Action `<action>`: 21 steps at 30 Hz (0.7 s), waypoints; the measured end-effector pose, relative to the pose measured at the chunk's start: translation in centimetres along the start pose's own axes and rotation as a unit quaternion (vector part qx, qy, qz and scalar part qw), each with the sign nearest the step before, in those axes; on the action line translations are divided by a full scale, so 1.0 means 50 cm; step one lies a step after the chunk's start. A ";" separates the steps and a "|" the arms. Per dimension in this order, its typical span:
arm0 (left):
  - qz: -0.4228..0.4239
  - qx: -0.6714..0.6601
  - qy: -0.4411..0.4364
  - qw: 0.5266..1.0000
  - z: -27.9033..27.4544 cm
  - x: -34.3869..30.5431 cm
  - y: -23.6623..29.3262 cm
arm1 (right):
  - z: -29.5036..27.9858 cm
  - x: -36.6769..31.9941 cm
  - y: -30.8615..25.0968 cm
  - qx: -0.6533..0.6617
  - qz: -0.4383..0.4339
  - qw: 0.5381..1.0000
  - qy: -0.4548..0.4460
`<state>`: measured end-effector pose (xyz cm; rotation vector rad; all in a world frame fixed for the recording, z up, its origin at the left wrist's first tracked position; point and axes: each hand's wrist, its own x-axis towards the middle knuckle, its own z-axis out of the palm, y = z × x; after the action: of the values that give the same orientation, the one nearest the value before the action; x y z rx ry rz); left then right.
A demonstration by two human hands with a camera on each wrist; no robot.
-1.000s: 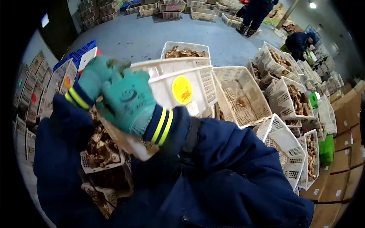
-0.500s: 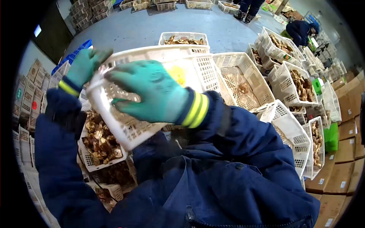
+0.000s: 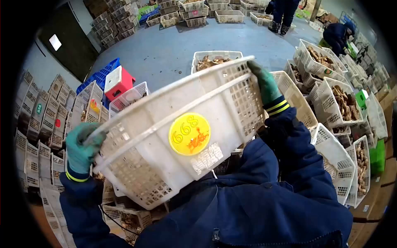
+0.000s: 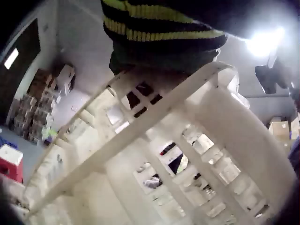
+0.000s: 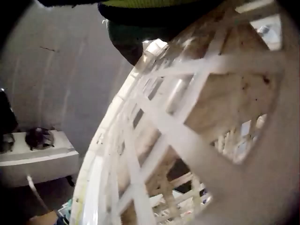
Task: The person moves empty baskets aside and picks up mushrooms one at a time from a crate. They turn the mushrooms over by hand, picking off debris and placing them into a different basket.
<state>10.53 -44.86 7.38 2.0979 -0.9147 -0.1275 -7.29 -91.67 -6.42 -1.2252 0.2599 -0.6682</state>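
White stacked crates [image 3: 39,109] at far left; next, teal-gloved left hand [image 3: 84,144] with fingers curled round the end rim of a tilted white crate [image 3: 155,142]; behind, blue crate [image 3: 108,68] and red-and-white box [image 3: 118,84]; at centre, same crate, spanning both hands before the dark blue jacket [image 3: 248,202], lower at its left end and bearing a round yellow label [image 3: 189,134]; rightward, gloved right hand [image 3: 266,84] with fingers gripping the upper right corner; farther right, open crates [image 3: 324,106] of brown pieces [image 3: 344,103], green box [image 3: 377,157] and cardboard cartons [image 3: 382,198]
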 end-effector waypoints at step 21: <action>0.375 0.025 0.118 0.919 0.182 0.067 0.136 | 0.309 -0.097 -0.161 -0.460 -0.468 0.707 -0.264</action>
<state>5.66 -55.65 7.05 1.6214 -1.5030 0.5404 -5.63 -78.12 5.47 -2.5160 -0.6796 -1.0499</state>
